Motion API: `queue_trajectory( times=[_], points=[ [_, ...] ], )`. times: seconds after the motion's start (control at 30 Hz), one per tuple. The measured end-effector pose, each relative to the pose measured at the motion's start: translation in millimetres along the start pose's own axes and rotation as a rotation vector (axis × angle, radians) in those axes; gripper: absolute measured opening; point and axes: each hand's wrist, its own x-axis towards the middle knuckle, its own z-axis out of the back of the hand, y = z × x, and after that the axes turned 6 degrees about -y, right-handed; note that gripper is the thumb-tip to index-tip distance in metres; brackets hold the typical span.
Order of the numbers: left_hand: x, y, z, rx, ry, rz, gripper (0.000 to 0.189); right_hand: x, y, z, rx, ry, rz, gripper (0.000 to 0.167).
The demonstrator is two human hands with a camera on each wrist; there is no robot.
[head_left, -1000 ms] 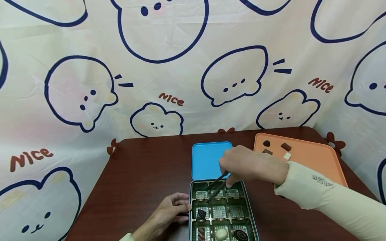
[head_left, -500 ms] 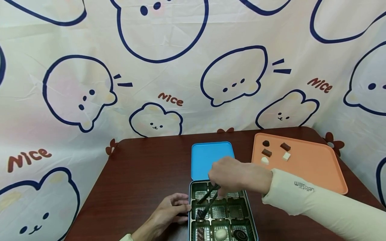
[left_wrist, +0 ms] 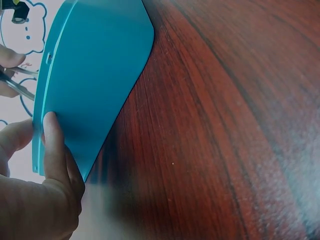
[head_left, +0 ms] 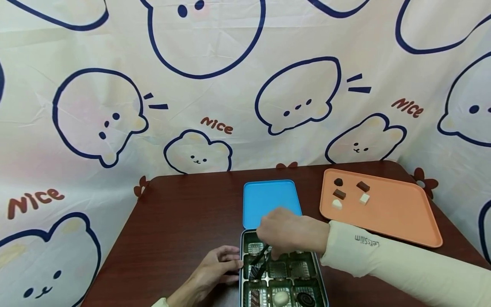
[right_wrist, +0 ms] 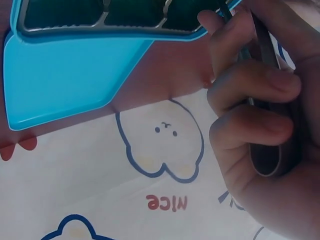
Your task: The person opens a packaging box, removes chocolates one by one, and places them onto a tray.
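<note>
Right hand (head_left: 289, 230): fingers curled round tongs (right_wrist: 265, 161), tips down at dark piece (head_left: 254, 272) in box (head_left: 301, 269), middle row, left compartment; cannot tell whether tips pinch it. Left hand (head_left: 216, 267): unclenched, fingers touching box's left wall. Near row of box: striped piece (head_left: 255, 298) left, white ball (head_left: 281, 298) centre, spiral (head_left: 306, 299) right. Blue lid (head_left: 268, 196) just beyond box, toward far edge of desk (head_left: 192, 213). Orange tray (head_left: 402, 221) by desk's far right corner, carries five pieces (head_left: 362, 186): three brown or dark, two white.

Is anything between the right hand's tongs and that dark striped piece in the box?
Nothing visible: the tongs, held by the right hand, reach into the open box, their tips right by the dark striped piece.
</note>
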Motion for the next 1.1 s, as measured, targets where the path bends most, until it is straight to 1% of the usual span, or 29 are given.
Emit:
queue_trajectory(
  times=[0.13, 0.27, 0.53, 0.67, 0.83, 0.93, 1.1],
  points=[
    [-0.4, -0.4, -0.1, -0.003, 0.001, 0.005, 0.051, 1.5, 4, -2, -0.037, -0.006, 0.003, 0.038],
    [-0.6, -0.1, 0.1, -0.005, 0.003, 0.003, 0.051, 1.5, 5, -4, -0.063, -0.036, 0.014, 0.039],
    [0.1, 1.2, 1.3, -0.001, 0.003, -0.008, 0.051, 1.6, 6, -5, -0.117, -0.079, 0.044, 0.031],
    [0.2, 1.4, 1.7, -0.004, 0.006, -0.005, 0.051, 2.6, 5, -5, -0.108, -0.084, 0.058, 0.029],
    [0.1, 0.8, 1.6, -0.001, 0.007, 0.0, 0.051, 2.8, 2, 0, -0.059, -0.053, 0.057, 0.027],
    [-0.1, 0.0, 1.4, 0.003, 0.005, 0.001, 0.051, 1.6, 0, 6, -0.037, -0.017, 0.054, 0.027],
    [-0.2, -0.4, 1.2, 0.004, 0.003, 0.004, 0.051, -2.1, -6, 19, 0.011, 0.032, 0.028, 0.033]
  ],
)
